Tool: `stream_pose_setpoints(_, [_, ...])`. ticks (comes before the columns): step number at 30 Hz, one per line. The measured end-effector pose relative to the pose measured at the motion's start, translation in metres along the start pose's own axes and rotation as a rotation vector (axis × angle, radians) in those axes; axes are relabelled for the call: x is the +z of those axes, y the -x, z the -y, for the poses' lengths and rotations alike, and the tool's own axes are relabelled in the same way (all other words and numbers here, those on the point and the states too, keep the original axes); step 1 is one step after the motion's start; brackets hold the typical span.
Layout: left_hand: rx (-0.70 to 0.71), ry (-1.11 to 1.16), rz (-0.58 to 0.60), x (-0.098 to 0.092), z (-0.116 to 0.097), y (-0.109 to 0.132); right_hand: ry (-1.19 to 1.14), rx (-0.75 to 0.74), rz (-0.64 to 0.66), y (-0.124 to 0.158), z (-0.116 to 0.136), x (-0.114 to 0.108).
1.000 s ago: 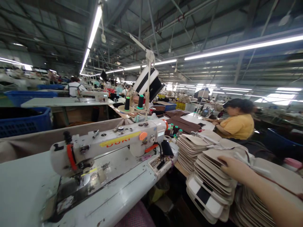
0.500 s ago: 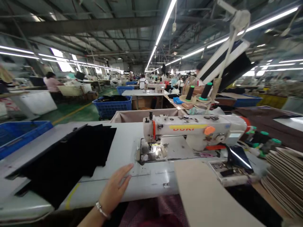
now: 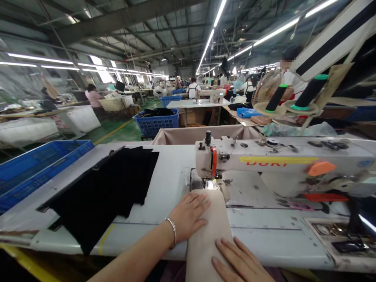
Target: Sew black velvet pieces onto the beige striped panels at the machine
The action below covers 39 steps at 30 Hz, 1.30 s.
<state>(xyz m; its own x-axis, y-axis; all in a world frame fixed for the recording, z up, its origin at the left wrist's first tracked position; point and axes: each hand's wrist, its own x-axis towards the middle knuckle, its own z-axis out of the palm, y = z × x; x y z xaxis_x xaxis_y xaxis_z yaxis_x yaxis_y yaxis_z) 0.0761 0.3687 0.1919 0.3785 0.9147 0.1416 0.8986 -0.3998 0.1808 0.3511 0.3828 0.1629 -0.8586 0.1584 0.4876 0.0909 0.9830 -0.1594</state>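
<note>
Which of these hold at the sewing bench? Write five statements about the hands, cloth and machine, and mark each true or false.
1. Both hands lie flat on the beige piece. True.
2. The left hand wears a bracelet. True.
3. The black cloth lies under the needle. False: it lies to the left, apart from the sewing machine.
4. The right hand holds scissors. False: it rests open on the piece.
5. The thread spools are red. False: black with green ends.

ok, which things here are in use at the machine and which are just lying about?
In use:
- beige fabric piece, flat under the left hand and right hand
- sewing machine, the piece's far end at its needle

Lying about:
- black fabric stack, left on the table
- blue crate
- thread cones
</note>
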Motion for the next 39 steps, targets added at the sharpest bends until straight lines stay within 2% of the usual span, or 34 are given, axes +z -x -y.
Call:
stream_pose_setpoints(3, [-0.012, -0.002, -0.034, 0.002, 0.009, -0.009, 0.206, -0.044, 0.016, -0.008, -0.007, 0.000])
stream_pose_setpoints(6, [-0.011, -0.003, -0.035, 0.004, 0.016, -0.016, 0.280, -0.068, 0.058, -0.013, -0.015, 0.003])
stream_pose_setpoints(10, [-0.042, -0.001, -0.035, 0.006, 0.022, -0.025, 0.277, -0.053, 0.015, -0.012, -0.028, 0.014])
stream_pose_setpoints(12, [-0.053, 0.012, -0.051, 0.007, 0.024, -0.028, 0.268, -0.038, 0.050, -0.011, -0.031, 0.017])
stream_pose_setpoints(16, [-0.050, 0.022, -0.069, 0.009, 0.026, -0.030, 0.258, -0.043, 0.073, -0.010, -0.034, 0.017])
stream_pose_setpoints(22, [-0.054, 0.035, -0.086, 0.010, 0.031, -0.031, 0.246, -0.009, 0.040, -0.011, -0.035, 0.021])
stream_pose_setpoints(25, [-0.055, 0.049, -0.088, 0.012, 0.029, -0.033, 0.218, -0.020, 0.043, -0.013, -0.036, 0.012])
stream_pose_setpoints(30, [-0.035, 0.032, -0.044, 0.006, 0.025, -0.031, 0.025, 0.071, 0.184, -0.030, -0.048, -0.009])
stream_pose_setpoints(32, [0.018, 0.022, 0.027, -0.009, 0.039, -0.023, 0.041, 0.152, 0.181, -0.043, -0.057, -0.006])
stream_pose_setpoints(34, [-0.055, -0.071, 0.062, -0.033, 0.068, -0.004, 0.127, 0.217, 0.138, -0.058, -0.065, 0.006])
stream_pose_setpoints(35, [-0.174, -0.165, 0.044, -0.046, 0.087, 0.010, 0.170, 0.233, 0.111, -0.064, -0.068, 0.014])
stream_pose_setpoints(37, [-0.506, -0.396, -0.040, -0.072, 0.127, 0.042, 0.220, 0.239, 0.069, -0.072, -0.073, 0.028])
stream_pose_setpoints(39, [-0.703, -0.504, -0.087, -0.090, 0.162, 0.072, 0.235, 0.237, 0.053, -0.073, -0.077, 0.038])
